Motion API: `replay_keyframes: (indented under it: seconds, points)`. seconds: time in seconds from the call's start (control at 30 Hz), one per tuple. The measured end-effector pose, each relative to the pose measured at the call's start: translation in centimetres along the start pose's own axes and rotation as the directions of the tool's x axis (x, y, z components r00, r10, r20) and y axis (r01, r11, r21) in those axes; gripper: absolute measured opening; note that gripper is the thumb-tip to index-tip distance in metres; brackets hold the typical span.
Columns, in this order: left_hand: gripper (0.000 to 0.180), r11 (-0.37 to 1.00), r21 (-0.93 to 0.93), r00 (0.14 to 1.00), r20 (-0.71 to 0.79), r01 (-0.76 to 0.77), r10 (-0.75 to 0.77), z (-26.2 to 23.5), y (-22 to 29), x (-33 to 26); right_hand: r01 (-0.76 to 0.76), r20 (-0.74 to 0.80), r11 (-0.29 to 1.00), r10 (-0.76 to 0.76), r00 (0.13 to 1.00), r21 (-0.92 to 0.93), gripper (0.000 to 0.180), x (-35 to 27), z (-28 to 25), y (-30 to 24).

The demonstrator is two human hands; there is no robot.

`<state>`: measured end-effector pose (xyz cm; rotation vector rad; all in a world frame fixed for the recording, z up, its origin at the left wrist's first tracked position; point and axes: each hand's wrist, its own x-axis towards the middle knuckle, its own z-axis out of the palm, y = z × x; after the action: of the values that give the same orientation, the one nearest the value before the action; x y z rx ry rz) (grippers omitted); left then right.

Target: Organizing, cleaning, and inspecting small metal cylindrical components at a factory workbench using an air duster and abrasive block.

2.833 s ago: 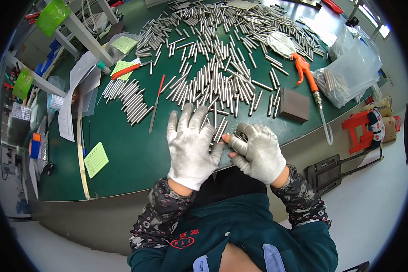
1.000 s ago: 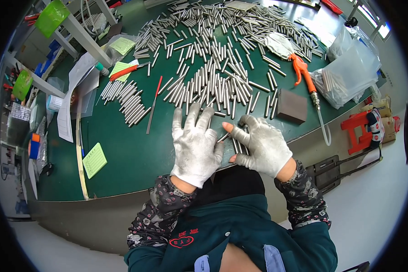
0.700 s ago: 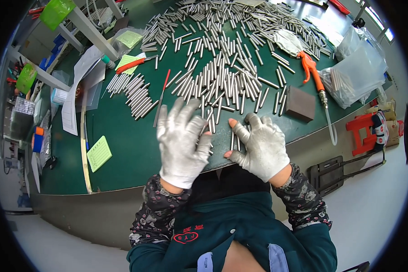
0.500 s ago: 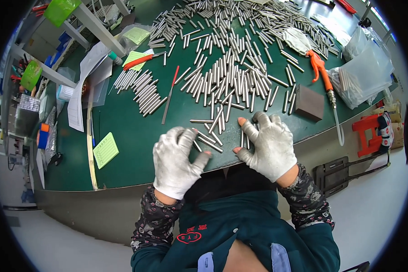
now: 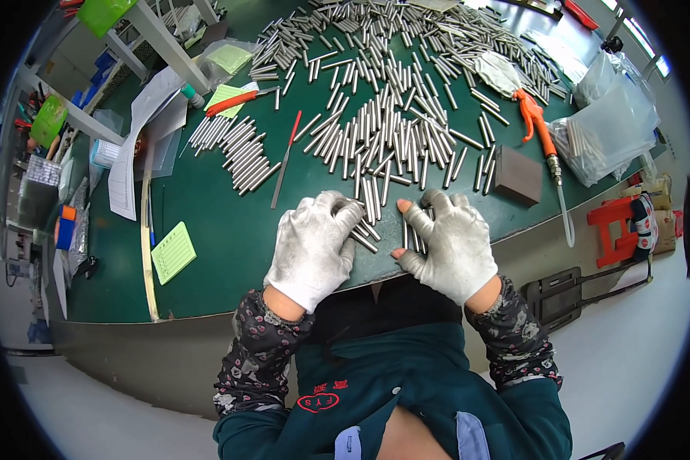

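Short steel pins lie all over the green table. My left hand, in a white glove, curls its fingers and thumb round a few pins near the front edge. To the right, my right hand wears the same glove, its bare thumb and index tips on either side of upright-lying pins. The undersides of both hands are hidden. Just beyond, between the hands, more pins lie side by side, below a dense pile of pins.
Left of the pile lie a neat row of pins, a red-handled file, and red-handled pliers. A brown block, an orange air gun with its hose, and a plastic bag of pins stand right. A green card lies left.
My left hand has moved right and slightly away, over the loose pins, curling its fingers on them. Some pins between the hands now lie more parallel. My right hand stays round its pins.
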<state>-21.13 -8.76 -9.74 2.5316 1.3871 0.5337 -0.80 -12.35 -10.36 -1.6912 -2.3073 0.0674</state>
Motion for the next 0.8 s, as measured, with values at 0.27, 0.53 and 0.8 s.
replay_keyframes:
  seconds: [0.27,0.53,0.8]
  points:
    - [0.025,0.998,0.026,0.996,-0.069,0.051,-0.050,-0.1,-0.2,-0.9,-0.003,0.000,1.000,0.003,1.000,0.018,0.054,-0.1,0.1,0.1]
    - [0.026,0.982,0.125,0.977,-0.180,0.141,-0.117,1.7,1.4,-0.9,-0.023,-0.008,1.000,0.023,1.000,0.001,0.061,-0.2,0.1,-0.6]
    - [0.032,0.982,-0.159,0.986,-0.144,-0.106,0.083,1.8,-0.2,-1.2,-0.015,-0.006,0.998,0.016,1.000,0.067,0.067,-0.5,0.7,-1.4]
